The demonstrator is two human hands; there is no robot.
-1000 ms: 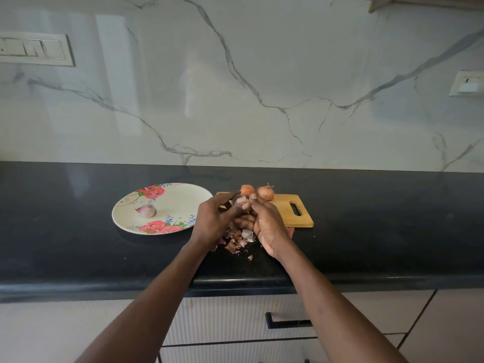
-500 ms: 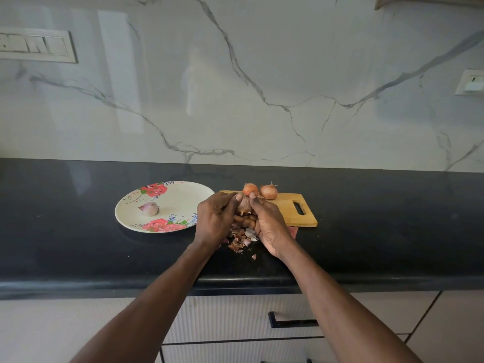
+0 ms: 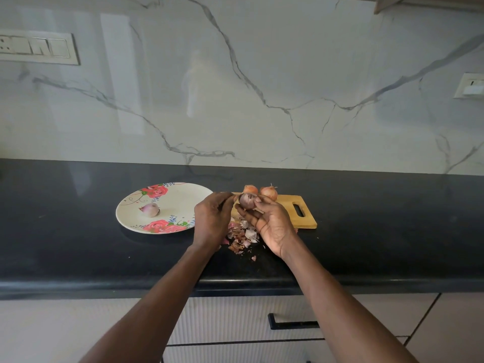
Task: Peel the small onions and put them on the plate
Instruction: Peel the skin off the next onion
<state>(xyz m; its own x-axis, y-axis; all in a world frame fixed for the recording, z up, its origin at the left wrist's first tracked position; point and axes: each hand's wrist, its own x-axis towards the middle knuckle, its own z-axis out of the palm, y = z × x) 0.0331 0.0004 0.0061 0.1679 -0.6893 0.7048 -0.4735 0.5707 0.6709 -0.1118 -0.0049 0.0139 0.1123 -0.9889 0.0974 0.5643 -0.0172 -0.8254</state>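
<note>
The right hand (image 3: 272, 221) pinches a small onion (image 3: 247, 200) above the board's (image 3: 288, 210) left edge; the left hand (image 3: 212, 218) picks at its skin with curled fingertips. Light, firm, probably slippery once bare.

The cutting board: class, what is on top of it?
Two unpeeled small onions sit at the far edge of the cutting board. The hands cover its left part, so anything there is hidden.

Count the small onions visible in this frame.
4: one peeled purple onion on the floral plate, one held between both hands, two unpeeled orange onions on the wooden cutting board. Hands may hide more.
</note>
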